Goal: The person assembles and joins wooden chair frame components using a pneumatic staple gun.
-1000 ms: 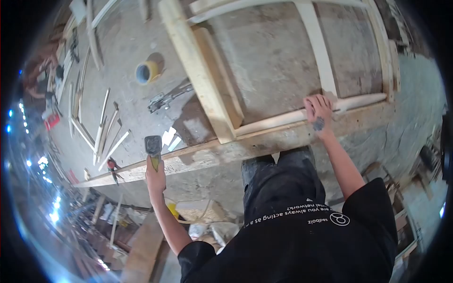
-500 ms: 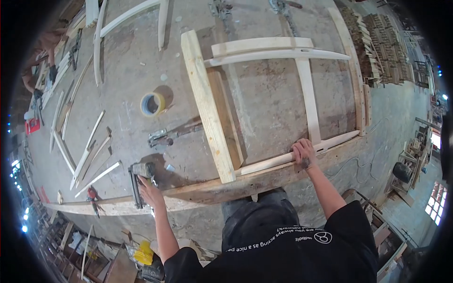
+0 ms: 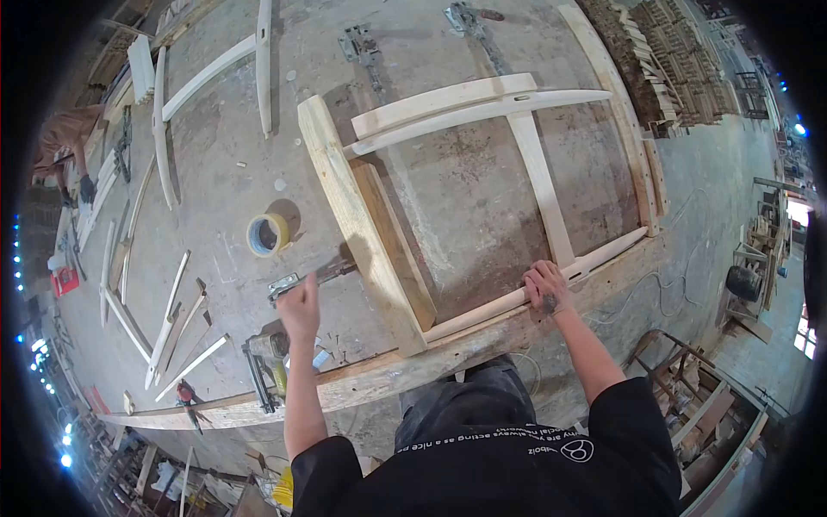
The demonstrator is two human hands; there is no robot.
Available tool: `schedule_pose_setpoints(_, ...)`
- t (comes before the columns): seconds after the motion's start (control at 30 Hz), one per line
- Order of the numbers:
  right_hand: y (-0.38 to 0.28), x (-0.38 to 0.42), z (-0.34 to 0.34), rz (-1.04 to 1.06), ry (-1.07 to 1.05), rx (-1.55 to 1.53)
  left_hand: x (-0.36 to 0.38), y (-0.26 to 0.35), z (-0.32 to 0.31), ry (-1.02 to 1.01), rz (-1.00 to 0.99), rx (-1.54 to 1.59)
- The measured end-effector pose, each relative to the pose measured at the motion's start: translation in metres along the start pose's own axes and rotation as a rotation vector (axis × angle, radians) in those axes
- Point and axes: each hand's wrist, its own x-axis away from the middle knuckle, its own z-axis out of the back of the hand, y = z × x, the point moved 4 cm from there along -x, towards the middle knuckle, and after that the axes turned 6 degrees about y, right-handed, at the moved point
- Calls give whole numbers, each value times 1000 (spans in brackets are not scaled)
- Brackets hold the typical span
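My right hand [image 3: 546, 288] is wrapped over the pale front wooden rail [image 3: 482, 316], just left of where a crosspiece [image 3: 543, 194] meets it. My left hand [image 3: 299, 308] has curled fingers with the thumb pointing up. It appears raised over the table near a metal toggle clamp [image 3: 282, 286]; whatever its fingers hold, if anything, is hidden. A nail gun [image 3: 265, 353] lies at the front edge, below and left of that hand. The rear rail [image 3: 482, 110] joins the crosspiece's far end. A thick wooden block [image 3: 366, 233] stands across the rails' left ends.
A tape roll [image 3: 267, 234] lies left of the block. Loose wooden strips [image 3: 172, 310] and red-handled pliers [image 3: 187, 395] are at left. Two more clamps [image 3: 360, 45] sit at the back. Another person's arm [image 3: 79, 164] is at far left. Stacked wood [image 3: 680, 69] stands beyond the table.
My left hand has let go of the nail gun and moved up and right towards the toggle clamp. My right hand stays on the front rail. The camera view has shifted.
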Motion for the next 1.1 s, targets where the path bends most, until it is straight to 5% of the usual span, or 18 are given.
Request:
schedule_pose_setpoints(0.13,1,4,0,-1,16,6,-1,-92,94,471,420,663)
schedule_pose_setpoints(0.2,5,3,-3,-5,14,-6,2,-142,140,424,551,783)
schedule_pose_setpoints(0.3,7,4,-4,10,21,4,-1,-102,167,715,436,-218)
schedule_pose_setpoints(0.33,9,-1,-4,6,26,11,-1,-69,160,725,221,-462)
schedule_pose_setpoints(0.4,4,1,-3,7,-4,6,16,-83,95,765,79,68)
schedule_pose_setpoints(0.5,3,1,-4,12,-8,27,37,25,-32,-57,384,-237)
schedule_pose_setpoints(0.53,2,1,-6,11,-2,27,54,50,-70,-100,192,-279)
schedule_pose_setpoints(0.67,3,4,-4,13,16,11,81,106,-109,-207,470,-221)
schedule_pose_setpoints(0.77,3,9,-6,15,39,-19,85,89,-117,-25,359,-144)
schedule_pose_setpoints(0.9,8,8,-4,116,70,4,84,84,-63,57,308,67)
schedule_pose_setpoints(0.97,2,10,1,25,145,-3,83,104,-15,-14,459,252)
schedule_pose_setpoints(1.1,-13,3,-18,-108,209,-36,115,100,50,136,349,347)
